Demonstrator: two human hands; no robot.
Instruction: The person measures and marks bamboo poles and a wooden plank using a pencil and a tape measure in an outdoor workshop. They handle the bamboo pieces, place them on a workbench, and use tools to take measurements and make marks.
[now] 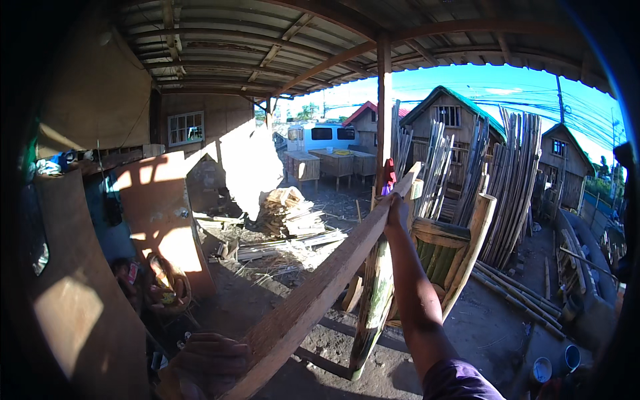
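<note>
A long squared wooden beam (313,293) slants from the lower middle up to the right across my view. My right hand (397,211) reaches far out with its fingers wrapped round the beam near its far end. Close to me, my left hand (208,360) lies in shadow, its fingers curled against the beam's near end. Just beneath and beyond the beam stands a bamboo chair-like frame (477,233) with thick round posts and green slats (437,263). A small red and purple object (389,175) shows behind my right hand; its kind is unclear.
A roof post (385,100) rises behind the beam. Bamboo poles lean upright (517,187), and others lie on the ground (517,297). Split wood is piled (290,213) ahead. Two people (163,283) sit at left beside large boards (157,207). Buckets (542,369) stand lower right.
</note>
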